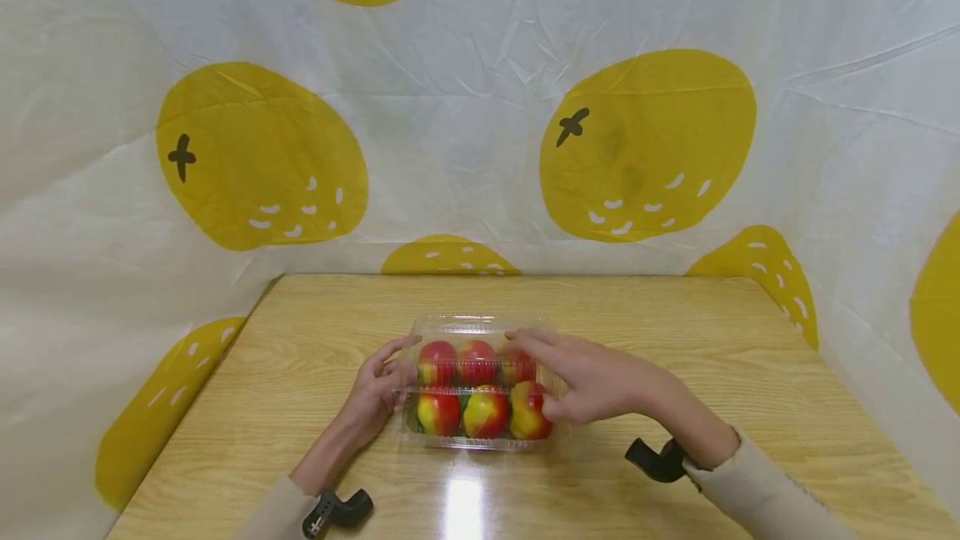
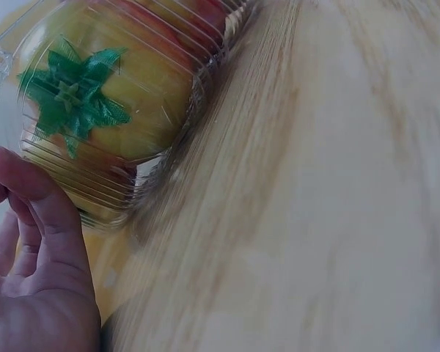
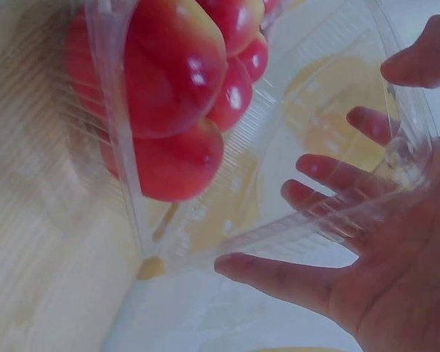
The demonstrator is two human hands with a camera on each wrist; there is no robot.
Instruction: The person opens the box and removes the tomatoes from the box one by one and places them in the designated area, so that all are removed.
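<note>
A clear plastic clamshell box (image 1: 480, 442) stands on the table with several shiny round red-and-yellow fruits (image 1: 486, 412) in two rows inside. One fruit (image 2: 147, 103) shows a green star-shaped leaf cap in the left wrist view. Its transparent lid (image 3: 330, 66) is tilted up over them. At the box's left side, my left hand (image 1: 375, 394) pinches the plastic edge between thumb and forefinger. My right hand (image 1: 592, 377) reaches over the right side, its fingers (image 3: 337, 172) straight and spread against the lid, seen through the plastic. The thumb stands apart from them.
The wooden table (image 1: 300, 457) runs back to a white cloth (image 1: 457, 148) printed with large yellow fruits, which hangs behind and on both sides. Black wrist mounts (image 1: 656, 461) sit at both sleeves.
</note>
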